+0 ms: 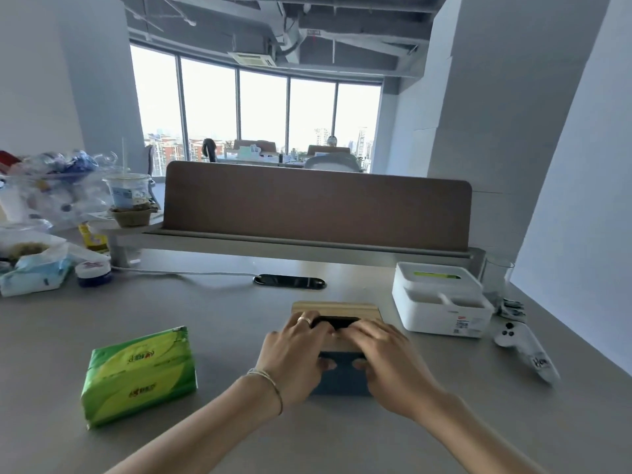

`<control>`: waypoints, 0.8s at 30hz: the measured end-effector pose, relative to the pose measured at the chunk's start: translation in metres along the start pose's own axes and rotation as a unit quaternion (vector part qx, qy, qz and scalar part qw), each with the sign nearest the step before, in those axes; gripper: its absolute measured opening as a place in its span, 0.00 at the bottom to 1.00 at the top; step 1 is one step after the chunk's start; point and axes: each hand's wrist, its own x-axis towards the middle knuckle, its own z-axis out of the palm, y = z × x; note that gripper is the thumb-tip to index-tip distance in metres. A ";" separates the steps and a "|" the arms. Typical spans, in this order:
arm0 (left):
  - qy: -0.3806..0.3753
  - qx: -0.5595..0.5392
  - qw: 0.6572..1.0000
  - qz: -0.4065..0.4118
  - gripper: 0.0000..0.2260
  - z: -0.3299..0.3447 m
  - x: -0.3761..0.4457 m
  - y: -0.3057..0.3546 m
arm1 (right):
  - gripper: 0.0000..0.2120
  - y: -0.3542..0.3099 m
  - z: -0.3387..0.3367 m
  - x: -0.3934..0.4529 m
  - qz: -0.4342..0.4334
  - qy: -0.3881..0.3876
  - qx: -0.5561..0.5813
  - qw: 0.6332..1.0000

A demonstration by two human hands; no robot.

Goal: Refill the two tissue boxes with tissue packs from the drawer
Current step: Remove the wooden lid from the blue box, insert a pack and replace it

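Note:
A dark blue tissue box with a wooden lid [337, 308] stands on the desk in front of me. My left hand [294, 350] and my right hand [383, 354] both grip it, fingers over the lid's dark slot and thumbs on the blue front. A green tissue pack [140, 374] lies on the desk to the left, apart from my hands. A white tissue box [441, 302] stands at the right, with green showing through its top slot.
A brown divider panel [314, 210] closes the back of the desk. Bags, a drink cup [126, 193], a blue wipes pack [34, 275] and a small jar [93, 272] crowd the left. A white controller [513, 336] and a glass [496, 275] sit at the right.

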 end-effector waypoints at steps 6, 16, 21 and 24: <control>0.066 -0.057 0.996 -0.008 0.18 0.002 -0.008 0.000 | 0.23 0.001 -0.004 -0.001 0.028 -0.018 0.035 0.999; 0.075 -0.645 0.712 -0.267 0.14 0.014 0.052 -0.030 | 0.24 -0.028 0.004 0.056 0.121 -0.079 -0.005 0.990; 0.064 -0.652 0.701 -0.284 0.19 0.028 0.056 -0.025 | 0.27 -0.024 0.017 0.052 0.127 -0.038 -0.052 0.990; 0.064 -0.653 0.699 -0.285 0.18 0.035 0.056 -0.028 | 0.27 -0.026 0.018 0.050 0.117 -0.015 -0.068 0.991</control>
